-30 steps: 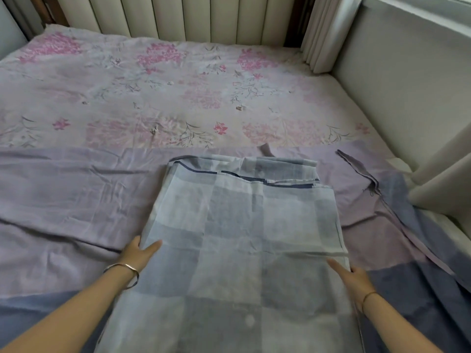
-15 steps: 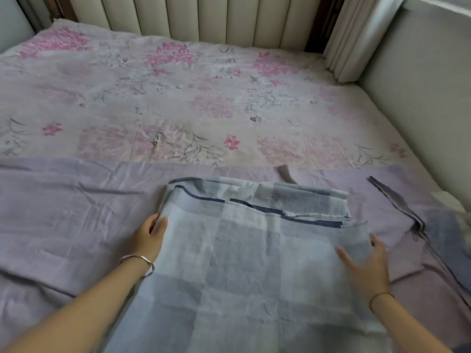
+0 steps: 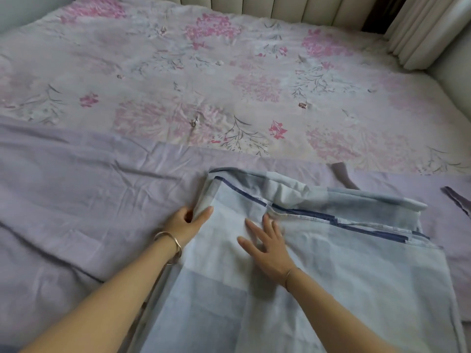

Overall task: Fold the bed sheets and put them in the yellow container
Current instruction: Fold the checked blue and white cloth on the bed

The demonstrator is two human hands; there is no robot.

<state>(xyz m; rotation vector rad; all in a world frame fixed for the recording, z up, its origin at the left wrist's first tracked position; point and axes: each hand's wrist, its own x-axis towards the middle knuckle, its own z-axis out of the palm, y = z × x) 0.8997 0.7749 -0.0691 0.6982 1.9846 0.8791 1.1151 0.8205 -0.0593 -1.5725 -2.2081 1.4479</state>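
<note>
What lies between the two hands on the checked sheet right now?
Only a bare strip of the blue checked sheet; the left hand grips its edge, the right hand presses flat. Head view.

Bedroom in a home, def. A big bed (image 3: 428,80) fills nearly the whole view, w/ a pink floral cover (image 3: 229,80) spread flat across it. A padded headboard (image 3: 293,8) in cream vertical panels runs along the far side. A pale pleated curtain (image 3: 420,29) hangs at the far right corner, just beside a plain light wall (image 3: 456,72). A creased lilac sheet (image 3: 76,200) lies over the near part of the bed, & a blue check sheet (image 3: 344,276) sits part-folded on top of it. Ordinary household linen, soft daylight.
</note>
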